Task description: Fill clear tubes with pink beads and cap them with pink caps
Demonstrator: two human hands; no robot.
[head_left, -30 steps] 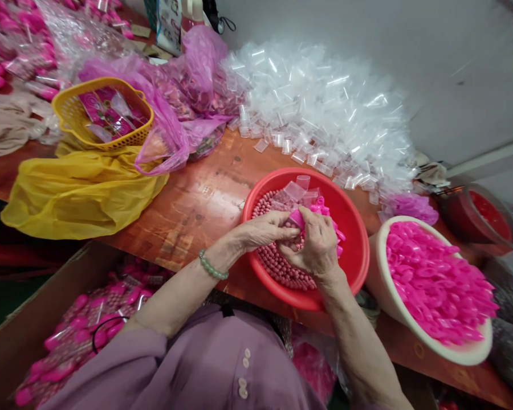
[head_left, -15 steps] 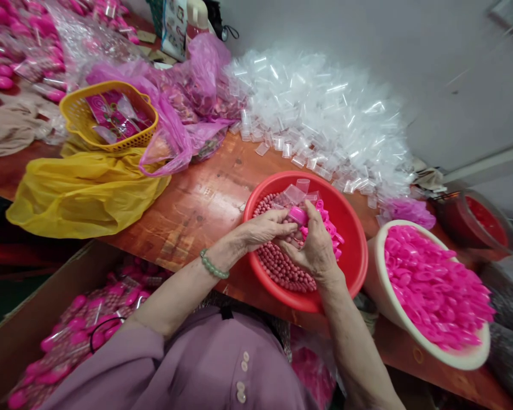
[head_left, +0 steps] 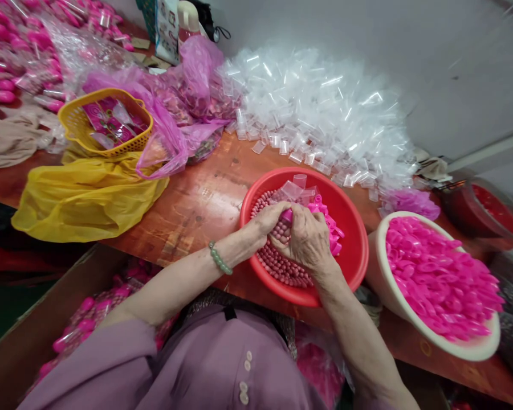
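Left hand [head_left: 268, 221] and right hand [head_left: 309, 236] have curled closer, fingers nearly closed around one pink piece [head_left: 286, 216] over the left of the red bowl [head_left: 355, 250], maybe pressing it tight.

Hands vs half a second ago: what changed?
The right hand, more open then, has curled in around the glossy pink plastic cap; the left hand has closed in too, so less of the cap shows. The round red plastic basin and round cream plastic bucket stayed put.
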